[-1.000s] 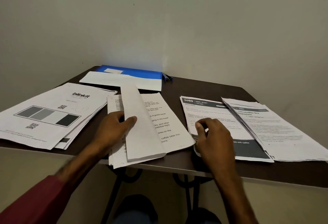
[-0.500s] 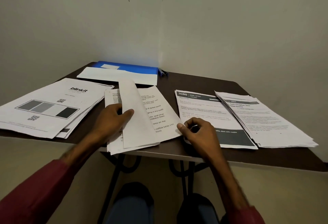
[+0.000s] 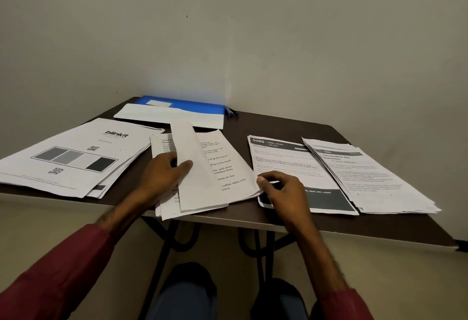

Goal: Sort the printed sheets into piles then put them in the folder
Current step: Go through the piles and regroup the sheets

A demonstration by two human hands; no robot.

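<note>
Printed sheets lie in four groups across the dark table (image 3: 379, 223), and the middle pile (image 3: 228, 177), at the near edge around 6 o'clock, is the one under both hands. Its top sheets are folded back toward 12 o'clock, so that a narrow blank strip of paper (image 3: 195, 167) stands up over the printed text below. The left hand (image 3: 164, 175) rests on the left part of this pile with its fingers curled, the thumb pressed on the front of the lifted strip and the other fingers behind it, so it grips that strip. The right hand (image 3: 281, 193) sits at the pile's right corner, thumb and forefinger closed in a pinch on the corner of a sheet, the remaining fingers loosely bent; it overlaps the near left part of the next pile. That pile (image 3: 291, 165), at 3 o'clock of the middle one, shows a dark header reading 3080 and a dark band at its near end. Further toward 3 o'clock a fanned stack (image 3: 374, 175) partly covers its right edge. At 9 o'clock lies the blinkit pile (image 3: 76, 157), printed with grey bars and QR codes. At 12 o'clock, against the wall corner, the blue folder (image 3: 192, 106) lies flat with a white sheet (image 3: 167, 117) over its near part. Red sleeves cover both forearms.
</note>
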